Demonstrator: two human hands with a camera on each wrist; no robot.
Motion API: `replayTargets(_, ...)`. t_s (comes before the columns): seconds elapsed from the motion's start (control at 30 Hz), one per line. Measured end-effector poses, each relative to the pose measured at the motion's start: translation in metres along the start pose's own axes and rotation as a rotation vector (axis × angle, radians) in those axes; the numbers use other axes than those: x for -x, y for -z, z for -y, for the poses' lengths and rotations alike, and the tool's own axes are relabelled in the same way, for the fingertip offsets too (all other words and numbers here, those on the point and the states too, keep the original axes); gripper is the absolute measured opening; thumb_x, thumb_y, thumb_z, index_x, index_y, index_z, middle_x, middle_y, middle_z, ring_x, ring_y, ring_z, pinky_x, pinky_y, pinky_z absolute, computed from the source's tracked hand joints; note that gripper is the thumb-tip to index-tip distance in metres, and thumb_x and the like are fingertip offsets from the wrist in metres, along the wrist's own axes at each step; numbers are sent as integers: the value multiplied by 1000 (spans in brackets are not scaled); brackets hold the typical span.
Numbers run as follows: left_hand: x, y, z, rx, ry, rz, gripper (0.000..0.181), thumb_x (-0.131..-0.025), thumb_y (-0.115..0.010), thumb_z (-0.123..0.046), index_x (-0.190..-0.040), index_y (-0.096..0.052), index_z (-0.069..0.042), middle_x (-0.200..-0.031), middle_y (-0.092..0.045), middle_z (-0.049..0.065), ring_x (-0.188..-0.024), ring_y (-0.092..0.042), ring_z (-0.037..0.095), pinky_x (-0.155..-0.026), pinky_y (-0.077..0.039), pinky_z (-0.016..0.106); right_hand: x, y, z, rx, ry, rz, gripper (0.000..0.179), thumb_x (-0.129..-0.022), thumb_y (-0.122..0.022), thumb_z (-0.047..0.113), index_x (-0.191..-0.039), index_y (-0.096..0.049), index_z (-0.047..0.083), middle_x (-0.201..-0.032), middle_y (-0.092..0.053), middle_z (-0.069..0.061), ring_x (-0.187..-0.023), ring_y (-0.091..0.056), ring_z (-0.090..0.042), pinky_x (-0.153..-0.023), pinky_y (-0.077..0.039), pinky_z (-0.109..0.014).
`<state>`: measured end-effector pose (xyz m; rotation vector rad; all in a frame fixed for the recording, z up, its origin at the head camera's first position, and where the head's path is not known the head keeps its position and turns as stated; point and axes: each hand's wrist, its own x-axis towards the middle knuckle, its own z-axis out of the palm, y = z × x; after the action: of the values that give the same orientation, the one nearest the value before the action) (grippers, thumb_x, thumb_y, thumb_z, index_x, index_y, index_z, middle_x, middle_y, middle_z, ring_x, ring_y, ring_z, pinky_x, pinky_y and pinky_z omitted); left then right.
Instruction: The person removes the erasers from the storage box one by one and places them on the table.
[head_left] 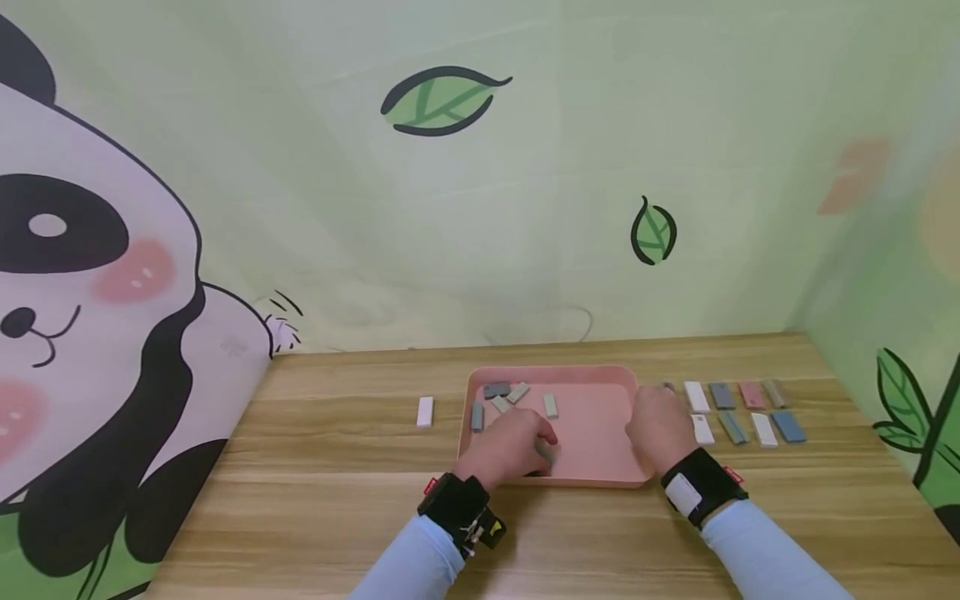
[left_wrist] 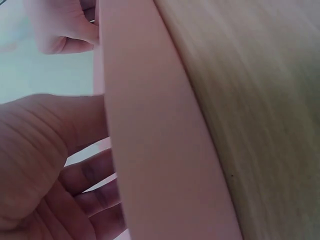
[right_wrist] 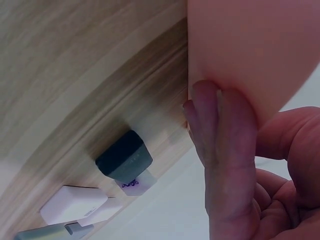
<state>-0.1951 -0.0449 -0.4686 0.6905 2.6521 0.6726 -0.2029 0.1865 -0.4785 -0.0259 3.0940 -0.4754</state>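
Observation:
A shallow pink tray [head_left: 592, 429] sits on the wooden table with several small grey and grey-green blocks inside. My left hand [head_left: 506, 448] reaches over its front rim, fingers bent down beside a blurred grey-green block [head_left: 546, 452]. In the left wrist view the tray wall [left_wrist: 155, 120] hides those fingertips, so any hold on the block is unclear. At the tray's right end my right hand [head_left: 662, 425] grips the rim. The right wrist view shows its fingers [right_wrist: 232, 150] against the outside of the wall, with the thumb on the inner side.
Right of the tray, blocks lie in two rows, among them a white block [head_left: 696, 397], a pink block [head_left: 752, 395] and a blue block [head_left: 789, 426]. A dark block [right_wrist: 125, 157] stands near my right hand. One white block [head_left: 425, 412] lies left of the tray.

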Motion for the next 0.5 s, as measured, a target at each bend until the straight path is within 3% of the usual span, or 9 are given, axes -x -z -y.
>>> replayTargets(0.2, -3, -4, 4, -15, 30, -47, 13, -79, -71, -14, -92, -70, -16, -84, -60, -11, -73, -51, 6, -65, -42, 19, 0, 1, 2, 2, -6, 15, 10, -80, -60, 8, -75, -58, -1, -67, -53, -7, -62, -52, -20, -53, -46, -37)
replayTargets(0.5, -2, -3, 9, -61, -17, -45, 8, -76, -75, -15, -82, -71, -19, -77, -58, -13, -70, -50, 5, -65, -40, 18, 2, 2, 3, 9, -6, 5, 9, -80, -60, 7, -75, -58, -1, -67, -53, -7, -62, -51, -20, -55, -45, -36)
